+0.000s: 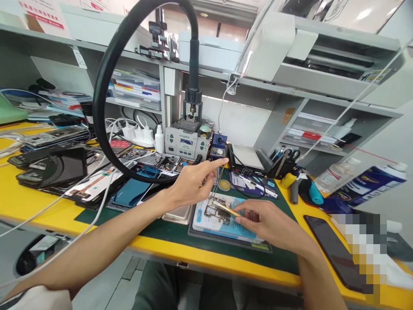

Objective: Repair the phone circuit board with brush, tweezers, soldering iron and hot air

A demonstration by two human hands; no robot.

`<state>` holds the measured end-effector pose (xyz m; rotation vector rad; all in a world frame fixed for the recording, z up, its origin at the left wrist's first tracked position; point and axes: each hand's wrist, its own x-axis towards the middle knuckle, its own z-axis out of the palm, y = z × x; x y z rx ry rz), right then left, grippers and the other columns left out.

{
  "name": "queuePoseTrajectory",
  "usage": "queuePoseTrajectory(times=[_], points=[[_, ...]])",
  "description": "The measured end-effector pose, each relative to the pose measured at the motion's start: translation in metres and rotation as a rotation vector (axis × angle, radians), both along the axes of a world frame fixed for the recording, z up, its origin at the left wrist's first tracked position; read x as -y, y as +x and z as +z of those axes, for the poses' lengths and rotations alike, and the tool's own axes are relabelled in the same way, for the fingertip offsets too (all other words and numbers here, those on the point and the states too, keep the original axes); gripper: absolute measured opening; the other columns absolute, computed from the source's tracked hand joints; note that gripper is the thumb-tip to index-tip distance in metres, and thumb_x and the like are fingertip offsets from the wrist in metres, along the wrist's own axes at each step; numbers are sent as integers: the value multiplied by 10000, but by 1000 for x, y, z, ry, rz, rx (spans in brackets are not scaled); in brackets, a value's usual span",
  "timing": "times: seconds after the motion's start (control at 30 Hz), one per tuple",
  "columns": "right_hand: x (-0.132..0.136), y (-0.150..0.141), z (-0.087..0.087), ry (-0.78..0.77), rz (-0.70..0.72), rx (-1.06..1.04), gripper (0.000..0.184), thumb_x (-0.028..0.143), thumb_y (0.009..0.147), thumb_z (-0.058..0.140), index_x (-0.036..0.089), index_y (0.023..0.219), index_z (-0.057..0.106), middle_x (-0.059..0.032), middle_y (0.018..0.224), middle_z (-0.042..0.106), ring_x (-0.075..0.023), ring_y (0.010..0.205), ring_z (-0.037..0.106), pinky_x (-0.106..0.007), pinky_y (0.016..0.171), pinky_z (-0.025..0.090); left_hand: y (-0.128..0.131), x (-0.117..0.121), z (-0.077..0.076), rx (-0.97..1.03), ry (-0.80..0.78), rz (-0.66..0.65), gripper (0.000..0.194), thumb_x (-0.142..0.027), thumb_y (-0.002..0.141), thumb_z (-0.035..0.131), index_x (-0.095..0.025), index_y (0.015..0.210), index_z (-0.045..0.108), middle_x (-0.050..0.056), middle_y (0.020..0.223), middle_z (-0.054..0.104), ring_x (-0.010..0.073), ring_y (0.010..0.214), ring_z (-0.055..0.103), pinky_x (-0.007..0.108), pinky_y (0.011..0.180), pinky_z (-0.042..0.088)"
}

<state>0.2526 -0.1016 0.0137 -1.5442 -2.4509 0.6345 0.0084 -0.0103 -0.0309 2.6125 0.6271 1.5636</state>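
A phone circuit board (209, 210) lies on a blue and white work pad (201, 224). My right hand (267, 221) grips a thin brush (232, 211) with a yellowish handle, its tip over the board. Above the board's far left side, my left hand (195, 183) is closed around slim metal tweezers (217, 186), index finger stretched out to the right. The tweezers point down at the board's upper edge; whether they touch it I cannot tell. A small round tin (224, 185) sits just behind the pad.
A hot-air station (182, 142) stands at the back, its thick black hose (100, 94) looping over the left side. Phones and parts (129, 189) crowd the left. A dark phone (337, 252) lies right, near a blue can (368, 187) and pliers and scissors (287, 163).
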Motion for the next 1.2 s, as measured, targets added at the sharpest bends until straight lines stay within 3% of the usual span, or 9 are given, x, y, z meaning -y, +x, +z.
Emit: queuePoseTrajectory(times=[0.57,0.97,1.2], points=[[-2,0,-2,17,25,16,241,337,985,560,228,1099,741,-12,784,676,-154,656,553,-255,617,367,0,3,2,7,9,9,555,-61,887,446,-176,1429,483,21,877,688,98,679,587,213,648,491],[1,13,9,-39,-20,6,279,394,982,557,228,1073,762,-19,741,676,-156,618,565,-253,560,368,0,1,1,-9,9,1,536,-77,915,440,-175,1442,465,20,872,680,97,658,581,213,632,487],[1,8,6,-36,-45,20,288,422,975,558,207,968,749,-20,704,653,-154,603,565,-246,542,364,0,1,0,-4,8,14,548,-82,908,438,-194,1444,463,18,882,685,96,643,576,218,619,486]])
